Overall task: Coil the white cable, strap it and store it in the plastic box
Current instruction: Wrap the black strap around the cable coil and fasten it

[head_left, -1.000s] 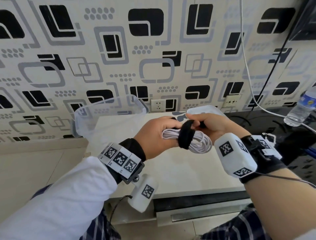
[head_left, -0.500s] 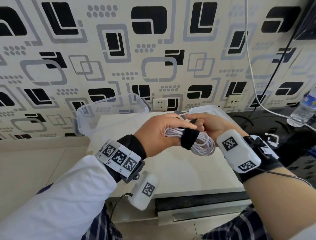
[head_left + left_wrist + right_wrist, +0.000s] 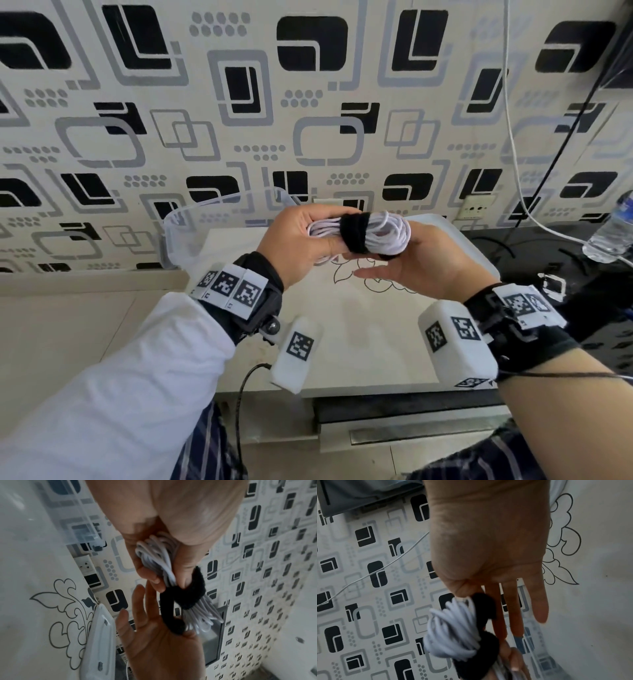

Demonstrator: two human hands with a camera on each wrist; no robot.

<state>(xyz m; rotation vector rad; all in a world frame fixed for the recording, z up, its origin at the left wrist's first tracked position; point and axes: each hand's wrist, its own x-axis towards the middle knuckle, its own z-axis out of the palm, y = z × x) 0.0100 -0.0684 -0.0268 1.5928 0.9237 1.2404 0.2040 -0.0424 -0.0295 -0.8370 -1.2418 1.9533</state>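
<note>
Since a second ago both hands have risen a little and the right hand [image 3: 421, 267] has let go of the strap end and turned palm up, its fingers now straight and spread beneath the bundle. Coiled into a tight hank, the thin white cable [image 3: 373, 233] is held in the air above the pale tabletop with a printed flower outline [image 3: 359, 329], between the two hands. A fuzzy black fabric strap [image 3: 356, 233] is wrapped round the hank's middle; in the left wrist view a loose tail of it loops down and touches the right palm. The left hand [image 3: 301, 246] grips the left end of the coil, fingers curled over the top and thumb pressed against the strap. The coil's right end rests near the base of the right thumb. Behind the left hand stands the clear plastic box [image 3: 191, 226], tilted, on the table's far left corner, well apart from the cable. Its white lid [image 3: 97, 635] lies on the table under the right hand.
</note>
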